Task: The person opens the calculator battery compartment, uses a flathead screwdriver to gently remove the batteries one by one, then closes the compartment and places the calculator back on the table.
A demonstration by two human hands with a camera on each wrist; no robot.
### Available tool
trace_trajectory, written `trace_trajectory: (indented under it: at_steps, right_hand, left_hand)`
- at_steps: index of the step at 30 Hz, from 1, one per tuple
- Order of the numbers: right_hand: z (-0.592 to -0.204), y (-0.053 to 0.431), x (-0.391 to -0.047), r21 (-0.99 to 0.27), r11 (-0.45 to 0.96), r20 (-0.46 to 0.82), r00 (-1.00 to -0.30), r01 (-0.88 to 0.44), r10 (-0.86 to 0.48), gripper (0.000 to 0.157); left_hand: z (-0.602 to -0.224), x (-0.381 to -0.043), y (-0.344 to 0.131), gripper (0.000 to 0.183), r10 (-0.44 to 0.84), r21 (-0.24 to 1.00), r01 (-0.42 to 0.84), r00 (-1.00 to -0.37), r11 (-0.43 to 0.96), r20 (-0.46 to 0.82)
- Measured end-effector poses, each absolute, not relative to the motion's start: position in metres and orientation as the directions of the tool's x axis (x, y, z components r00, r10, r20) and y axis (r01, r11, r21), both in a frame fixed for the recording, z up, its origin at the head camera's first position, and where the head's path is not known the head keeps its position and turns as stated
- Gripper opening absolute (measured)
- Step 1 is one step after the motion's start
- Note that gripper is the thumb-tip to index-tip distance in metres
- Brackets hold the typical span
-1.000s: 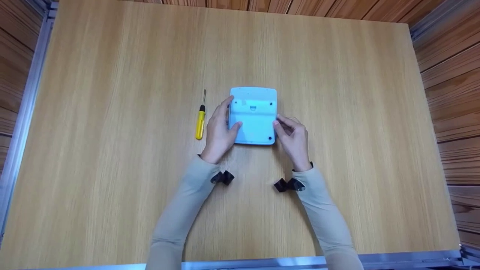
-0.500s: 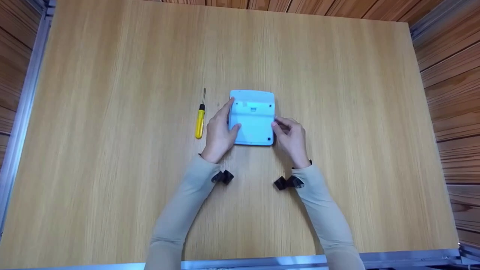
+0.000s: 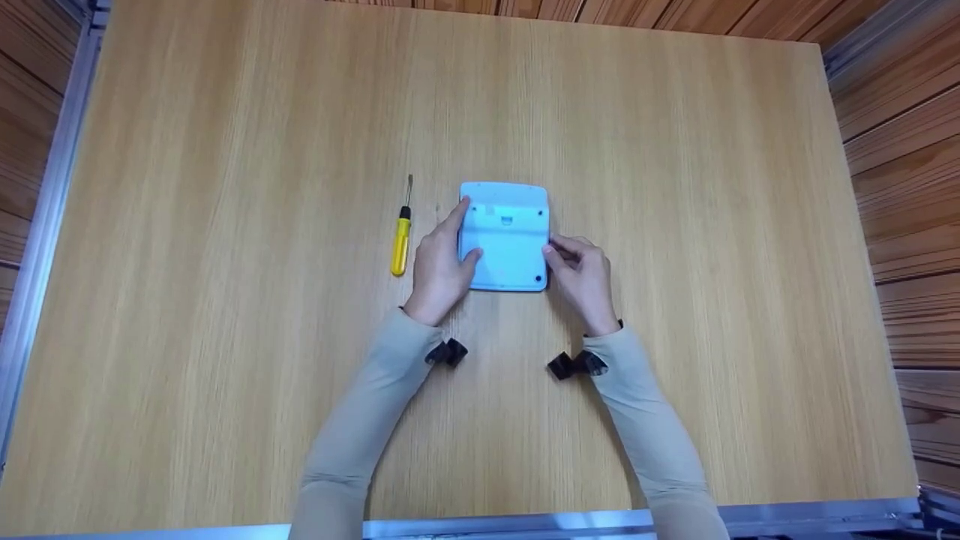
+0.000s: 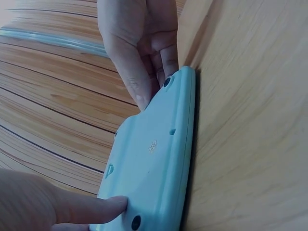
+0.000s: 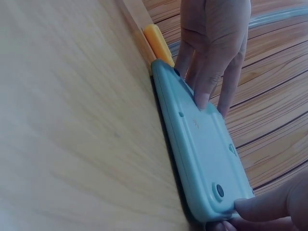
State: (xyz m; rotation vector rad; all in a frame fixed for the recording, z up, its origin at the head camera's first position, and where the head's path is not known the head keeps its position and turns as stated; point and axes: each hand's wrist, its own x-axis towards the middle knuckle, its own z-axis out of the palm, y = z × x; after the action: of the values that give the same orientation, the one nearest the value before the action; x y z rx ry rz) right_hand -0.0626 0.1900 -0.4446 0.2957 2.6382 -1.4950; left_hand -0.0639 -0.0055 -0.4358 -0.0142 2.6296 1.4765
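A light-blue calculator (image 3: 506, 247) lies with its back facing up near the middle of the table, showing dark round feet and a small latch. My left hand (image 3: 439, 270) holds its left side, thumb on the back and fingers along the edge. At the opposite edge, my right hand (image 3: 583, 276) pinches the side between thumb and curled fingers. In the left wrist view, the left thumb (image 4: 91, 209) presses on the blue casing (image 4: 149, 149). The calculator's front face is hidden. Left of the left hand lies a yellow-handled screwdriver (image 3: 401, 238), touched by neither hand.
The wooden table (image 3: 712, 225) extends around the hands, with a metal rail (image 3: 495, 526) along its near edge. Wood-plank walls (image 3: 900, 187) stand beyond its sides. Small black cameras (image 3: 574, 367) sit on both wrists.
The calculator has come down slightly and now looks a little smaller and flatter. My right hand has shifted slightly left with its edge. Both hands keep their hold, and the screwdriver stays in place.
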Motion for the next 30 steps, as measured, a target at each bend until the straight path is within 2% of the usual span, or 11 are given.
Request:
trace_trajectory:
  at_steps: [9,17,30]
  right_hand:
    - [-0.4452,0.1901,-0.0631,-0.834,0.505,-0.183,-0.975,0.223,0.128,0.031]
    - [-0.4472,0.1898,-0.0645,-0.820,0.544,-0.129,-0.983,0.179,0.129,0.029]
    - [-0.4467,0.1900,-0.0658,-0.808,0.554,-0.165,-0.980,0.200,0.113,0.030]
  left_hand:
    - [-0.4355,-0.0646,-0.0043,0.066,0.048,0.824,-0.063,-0.993,0.563,-0.108]
    - [-0.4361,-0.0660,-0.0051,0.066,0.053,0.822,-0.033,-0.996,0.568,-0.077]
    - [-0.4368,-0.0656,-0.0062,0.066,0.062,0.821,-0.021,-0.996,0.570,-0.069]
